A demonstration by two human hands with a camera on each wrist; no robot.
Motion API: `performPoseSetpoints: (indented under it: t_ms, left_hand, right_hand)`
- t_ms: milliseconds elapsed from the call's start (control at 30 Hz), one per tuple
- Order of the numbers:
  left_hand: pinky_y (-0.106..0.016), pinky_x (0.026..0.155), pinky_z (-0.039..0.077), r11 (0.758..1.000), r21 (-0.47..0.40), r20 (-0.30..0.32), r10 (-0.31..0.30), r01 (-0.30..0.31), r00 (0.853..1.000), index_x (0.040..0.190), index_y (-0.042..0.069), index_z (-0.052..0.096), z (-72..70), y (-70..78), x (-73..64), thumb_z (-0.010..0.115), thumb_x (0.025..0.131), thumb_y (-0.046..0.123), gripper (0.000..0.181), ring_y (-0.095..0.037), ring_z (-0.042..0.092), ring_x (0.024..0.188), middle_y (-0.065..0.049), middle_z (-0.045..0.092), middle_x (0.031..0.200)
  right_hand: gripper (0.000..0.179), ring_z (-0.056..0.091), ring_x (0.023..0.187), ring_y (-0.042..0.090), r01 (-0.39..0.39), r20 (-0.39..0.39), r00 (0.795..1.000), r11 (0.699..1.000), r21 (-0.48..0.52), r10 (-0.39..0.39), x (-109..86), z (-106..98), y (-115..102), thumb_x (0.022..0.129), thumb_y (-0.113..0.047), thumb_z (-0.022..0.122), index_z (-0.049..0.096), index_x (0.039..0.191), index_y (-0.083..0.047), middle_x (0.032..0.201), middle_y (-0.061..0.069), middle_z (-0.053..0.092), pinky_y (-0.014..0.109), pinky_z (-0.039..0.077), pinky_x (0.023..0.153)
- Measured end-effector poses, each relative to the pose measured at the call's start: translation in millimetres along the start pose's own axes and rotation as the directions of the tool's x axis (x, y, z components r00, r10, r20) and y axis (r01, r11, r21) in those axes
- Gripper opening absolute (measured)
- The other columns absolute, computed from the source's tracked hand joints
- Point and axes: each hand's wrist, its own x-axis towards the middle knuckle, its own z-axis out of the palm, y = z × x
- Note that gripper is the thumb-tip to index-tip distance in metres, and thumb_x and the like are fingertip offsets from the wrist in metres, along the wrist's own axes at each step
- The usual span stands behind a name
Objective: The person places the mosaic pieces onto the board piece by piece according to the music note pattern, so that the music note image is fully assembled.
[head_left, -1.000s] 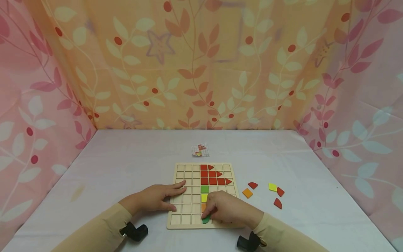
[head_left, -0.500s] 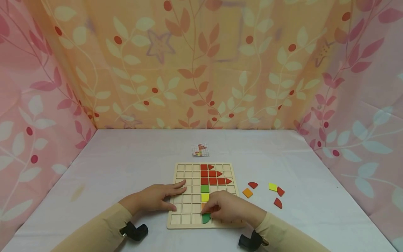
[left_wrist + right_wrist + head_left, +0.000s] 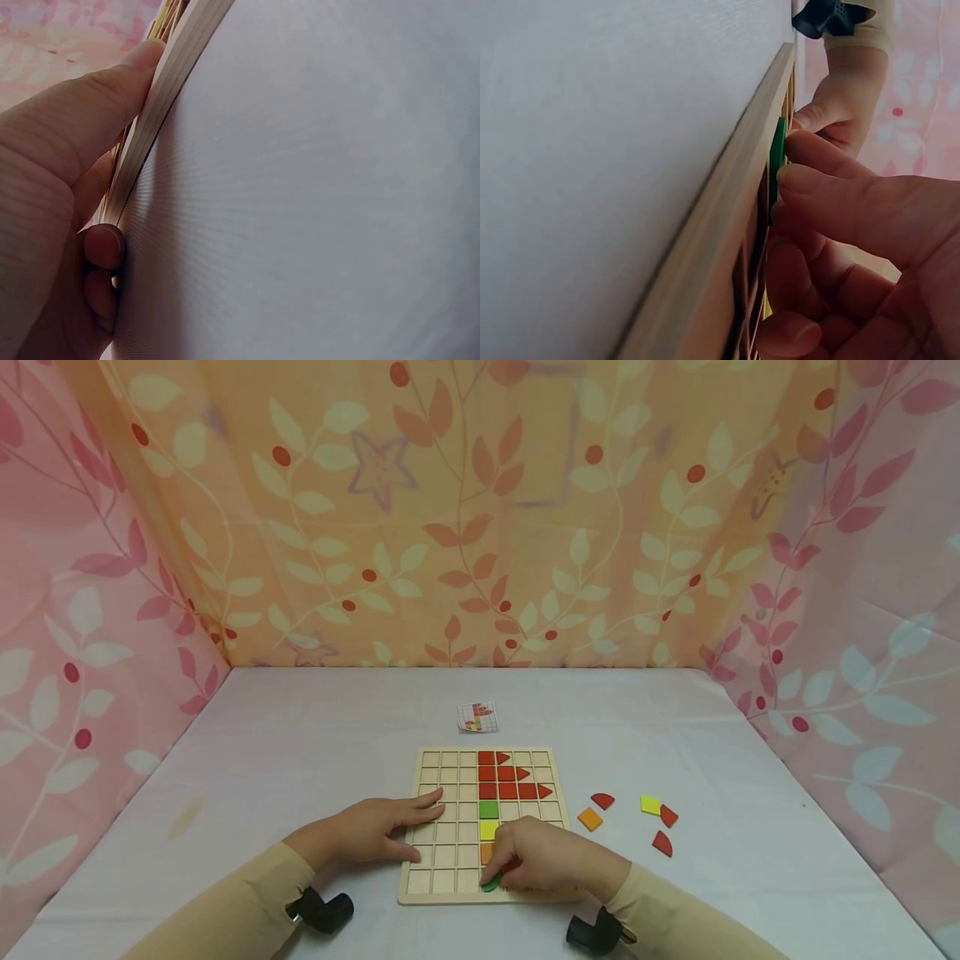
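Observation:
A wooden grid board lies on the table. My right hand is over its lower middle, with thumb and forefinger on a green quarter-circle tile in the bottom row. From the right wrist, this green tile appears slightly raised above the board face, against the fingertips. My left hand rests on the board's left side, fingers extended over the grid and thumb on the edge. Above the right hand, a column runs through orange, yellow and green square tiles to rows of red tiles.
Right of the board lie loose tiles: an orange square, a yellow square and red quarter circles. A small printed pattern card sits beyond the board. Patterned cloth walls surround the white table.
Half a second ago the right fingertips sat slightly higher, leaving more of the green quarter-circle tile showing. Now they are back down over it. The left hand stays in place.

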Motion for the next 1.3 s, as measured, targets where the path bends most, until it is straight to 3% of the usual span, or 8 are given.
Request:
performPoseSetpoints:
  t_ms: [167,433,700,967,1167,1300]
  left_hand:
    - [-0.043,0.103,0.030,1.000,0.014,-0.005,0.009,-0.009,1.000,0.142,0.031,0.031,0.7,-0.5,0.1,0.057,0.080,0.055,0.071,-0.015,0.028,0.134,0.011,0.018,0.151]
    - [-0.044,0.104,0.029,0.999,0.002,0.008,-0.037,0.037,0.999,0.141,0.034,0.031,-0.8,3.8,0.3,0.058,0.079,0.056,0.071,-0.015,0.027,0.134,0.014,0.017,0.150]
    - [-0.043,0.104,0.030,1.000,0.006,0.000,-0.031,0.031,1.000,0.141,0.034,0.031,-0.2,4.2,-0.1,0.058,0.079,0.056,0.072,-0.014,0.028,0.134,0.013,0.018,0.150]
    - [-0.044,0.104,0.029,0.999,-0.015,0.010,-0.041,0.041,0.999,0.141,0.032,0.032,-1.5,5.6,-0.3,0.059,0.078,0.055,0.072,-0.015,0.026,0.135,0.013,0.017,0.150]
    - [-0.045,0.103,0.029,0.999,-0.015,0.003,-0.050,0.050,0.999,0.141,0.035,0.032,0.6,3.4,-0.4,0.058,0.078,0.058,0.072,-0.015,0.027,0.134,0.015,0.017,0.150]
    - [-0.045,0.104,0.029,0.999,-0.006,-0.003,-0.044,0.044,0.999,0.141,0.036,0.031,2.2,1.3,0.2,0.057,0.078,0.059,0.072,-0.014,0.027,0.134,0.016,0.017,0.150]
  right_hand:
    - [0.023,0.048,0.069,-0.001,-0.020,-0.014,1.000,0.999,0.038,0.021,-1.5,-4,2,0.079,-0.009,0.070,0.075,0.092,-0.027,0.077,-0.018,0.057,0.016,0.043,0.061]
    - [0.017,0.050,0.069,0.001,-0.024,-0.123,0.992,0.998,0.055,0.031,-16.3,-27,15,0.079,-0.009,0.070,0.075,0.090,-0.021,0.074,-0.015,0.057,0.019,0.045,0.062]
    - [0.013,0.053,0.071,0.009,-0.128,-0.228,0.962,0.986,0.106,0.149,-42.9,-55,37,0.081,-0.009,0.068,0.070,0.093,-0.014,0.077,-0.008,0.057,0.024,0.045,0.060]
    - [0.016,0.053,0.071,0.015,-0.282,-0.319,0.895,0.950,0.137,0.312,-72.5,-78,67,0.079,-0.013,0.071,0.069,0.094,-0.009,0.078,-0.003,0.060,0.026,0.046,0.059]
    - [0.015,0.049,0.076,0.017,-0.456,-0.374,0.793,0.876,0.161,0.481,-90.1,-83,94,0.079,-0.017,0.072,0.069,0.093,-0.013,0.082,-0.002,0.058,0.029,0.044,0.063]
    - [0.014,0.048,0.077,0.019,-0.519,-0.366,0.749,0.833,0.193,0.552,-101.9,-85,112,0.079,-0.016,0.071,0.069,0.092,-0.014,0.084,0.001,0.056,0.029,0.045,0.062]
